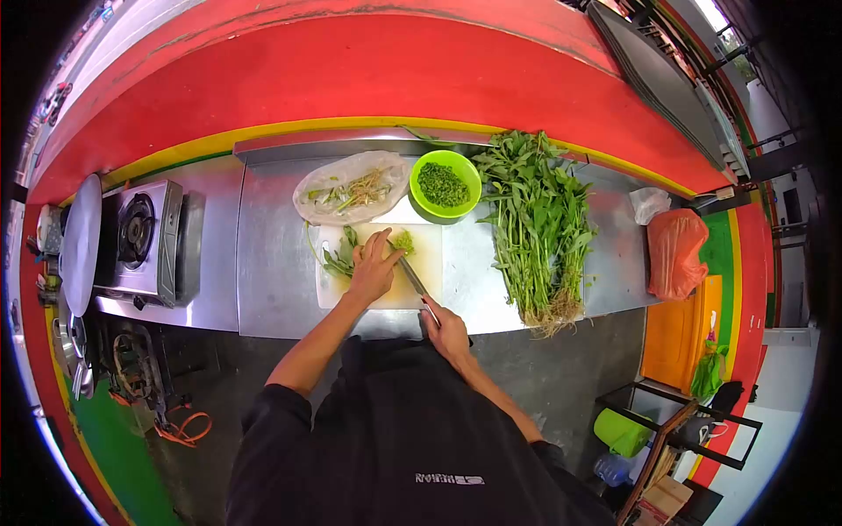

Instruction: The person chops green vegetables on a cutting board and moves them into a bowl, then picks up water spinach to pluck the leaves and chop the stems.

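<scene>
My right hand (449,336) is wrapped round the handle of a kitchen knife (410,277). Its blade points away from me over a white cutting board (424,294), the tip near my left hand. With fingers bent, my left hand (373,269) presses on leafy green stems (340,259) on the board. Beside the blade tip lies a small heap of chopped greens (403,241). Behind the board stands a bright green bowl (423,207) with finely chopped greens (443,185) in it. Left of the bowl, a clear plastic bag (314,209) holds rooted stem ends (360,190).
A large bunch of leafy greens with roots (539,219) lies right of the board. Farther right are a small clear bag (649,204) and an orange plastic bag (677,254). A gas stove (140,232) stands at the left. The steel counter (272,298) meets a red wall (351,70).
</scene>
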{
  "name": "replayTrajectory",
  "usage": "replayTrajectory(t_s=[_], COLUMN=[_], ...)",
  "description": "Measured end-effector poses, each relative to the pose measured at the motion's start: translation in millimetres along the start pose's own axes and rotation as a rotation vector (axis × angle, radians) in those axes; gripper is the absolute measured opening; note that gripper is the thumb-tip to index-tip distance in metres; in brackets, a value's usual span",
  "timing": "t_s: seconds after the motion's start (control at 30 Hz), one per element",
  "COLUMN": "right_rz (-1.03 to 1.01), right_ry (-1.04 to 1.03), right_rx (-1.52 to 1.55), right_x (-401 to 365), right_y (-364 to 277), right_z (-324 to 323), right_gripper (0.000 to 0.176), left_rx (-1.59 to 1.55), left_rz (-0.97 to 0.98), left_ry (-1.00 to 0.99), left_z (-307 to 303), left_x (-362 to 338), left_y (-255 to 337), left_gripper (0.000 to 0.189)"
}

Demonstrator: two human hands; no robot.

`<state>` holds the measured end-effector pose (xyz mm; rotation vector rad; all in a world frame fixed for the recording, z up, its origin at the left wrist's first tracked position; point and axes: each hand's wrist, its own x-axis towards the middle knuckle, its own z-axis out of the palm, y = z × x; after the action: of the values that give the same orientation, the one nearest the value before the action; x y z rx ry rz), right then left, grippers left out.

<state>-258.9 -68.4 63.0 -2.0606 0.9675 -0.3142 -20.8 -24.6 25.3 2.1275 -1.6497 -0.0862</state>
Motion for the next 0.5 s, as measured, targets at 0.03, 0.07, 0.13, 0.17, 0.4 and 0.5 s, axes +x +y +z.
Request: replayTrajectory(t_s=[0.03, 0.07, 0.13, 0.17, 0.4, 0.5], right_rz=[0.006, 0.075, 0.097, 0.122, 0.308, 0.309], right_ry=[-0.003, -0.042, -0.05, -0.057, -0.239, -0.234], right_rx=[0.034, 0.103, 0.137, 0.175, 0.192, 0.224], right_x=[-0.2, -1.5, -6.3, -8.0, -13.5, -15.7], right_y=[-1.0, -1.5, -2.0, -1.9, -19.9, -27.2], right_z=[-0.5, -1.3, -1.9, -2.2, -9.9, -12.2], right_gripper=[0.039, 0.04, 0.041, 0.041, 0.042, 0.042], left_rx=[-0.001, -0.051, -0.098, -0.1, -0.092, -0.065], left_rz=[0.001, -0.02, -0.049, -0.056, -0.041, 0.004], left_ry=[0.006, 0.039, 0.179, 0.182, 0.181, 0.137], left_z=[-2.0, -3.6, -6.6, -2.9, 16.1, 15.8], left_x=[0.8, 0.1, -5.7, -12.6, -36.8, -32.0], left_y=[-0.6, -0.6, 1.5, -1.7, -24.0, -26.6], left_gripper=[0.051, 0.05, 0.04, 0.04, 0.015, 0.017])
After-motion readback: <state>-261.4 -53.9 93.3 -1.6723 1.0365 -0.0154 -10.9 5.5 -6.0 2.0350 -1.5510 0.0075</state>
